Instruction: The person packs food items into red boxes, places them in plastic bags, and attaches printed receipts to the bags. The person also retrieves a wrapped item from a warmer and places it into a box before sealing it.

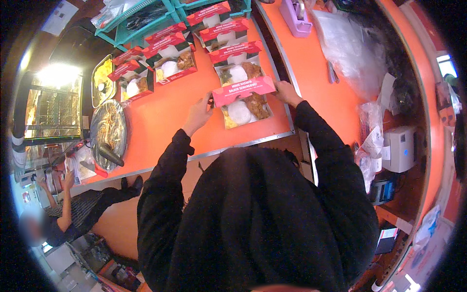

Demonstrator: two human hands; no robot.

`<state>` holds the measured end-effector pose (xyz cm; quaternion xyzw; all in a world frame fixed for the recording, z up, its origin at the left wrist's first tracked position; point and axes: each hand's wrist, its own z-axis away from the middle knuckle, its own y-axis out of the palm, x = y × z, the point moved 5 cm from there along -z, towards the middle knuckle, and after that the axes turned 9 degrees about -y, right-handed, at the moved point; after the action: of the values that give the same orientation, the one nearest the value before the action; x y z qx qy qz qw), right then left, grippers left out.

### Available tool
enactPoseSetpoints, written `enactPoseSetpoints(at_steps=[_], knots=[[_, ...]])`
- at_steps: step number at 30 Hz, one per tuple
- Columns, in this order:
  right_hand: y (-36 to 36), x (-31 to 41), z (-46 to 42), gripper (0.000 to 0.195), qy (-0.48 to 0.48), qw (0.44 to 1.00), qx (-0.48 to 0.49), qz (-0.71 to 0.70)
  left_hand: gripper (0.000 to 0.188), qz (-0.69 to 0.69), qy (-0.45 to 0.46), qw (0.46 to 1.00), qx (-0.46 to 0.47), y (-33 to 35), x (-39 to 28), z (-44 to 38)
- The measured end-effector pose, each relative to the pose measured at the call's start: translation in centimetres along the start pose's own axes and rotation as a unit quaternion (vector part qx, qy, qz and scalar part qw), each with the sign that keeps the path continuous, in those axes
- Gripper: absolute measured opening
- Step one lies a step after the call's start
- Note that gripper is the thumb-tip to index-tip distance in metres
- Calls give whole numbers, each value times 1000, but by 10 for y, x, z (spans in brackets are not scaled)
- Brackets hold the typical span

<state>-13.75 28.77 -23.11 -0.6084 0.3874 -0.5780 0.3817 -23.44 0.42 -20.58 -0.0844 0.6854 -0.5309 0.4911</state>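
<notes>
On the orange counter before me stands an open meal box (pixel 245 106) with a red printed lid edge, holding white rice, fried chicken and something yellow. My left hand (pixel 200 114) grips the left end of its red flap. At the flap's right end is my right hand (pixel 286 93), its fingers against the corner. Directly behind stands another filled box (pixel 239 69), close against the near one. Further filled boxes line up behind it, and a second group, including one box (pixel 175 65), stands to the left.
Teal plastic baskets (pixel 146 23) stand at the back. Left are a tray of yellow food (pixel 103 78), a wrapped round platter (pixel 108 127) and a lit display case (pixel 54 106). Right lie a purple tape dispenser (pixel 297 18), scissors (pixel 332 73) and plastic bags (pixel 346 51). Another person (pixel 76 211) stands at left.
</notes>
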Motion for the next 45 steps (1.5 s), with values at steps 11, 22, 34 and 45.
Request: enactPoseSetpoints(at_steps=[11, 22, 34, 45], knots=[[15, 23, 44, 66, -17, 980, 90, 174, 54, -159, 226, 957, -87, 37, 9, 43], [44, 31, 77, 65, 286, 807, 79, -511, 38, 523, -361, 743, 213, 56, -21, 56], [52, 43, 104, 56, 367, 632, -43, -682, 29, 615, -437, 561, 341, 100, 20, 55], [56, 36, 110, 53, 334, 899, -91, -270, 54, 287, -195, 928, 131, 61, -16, 52]])
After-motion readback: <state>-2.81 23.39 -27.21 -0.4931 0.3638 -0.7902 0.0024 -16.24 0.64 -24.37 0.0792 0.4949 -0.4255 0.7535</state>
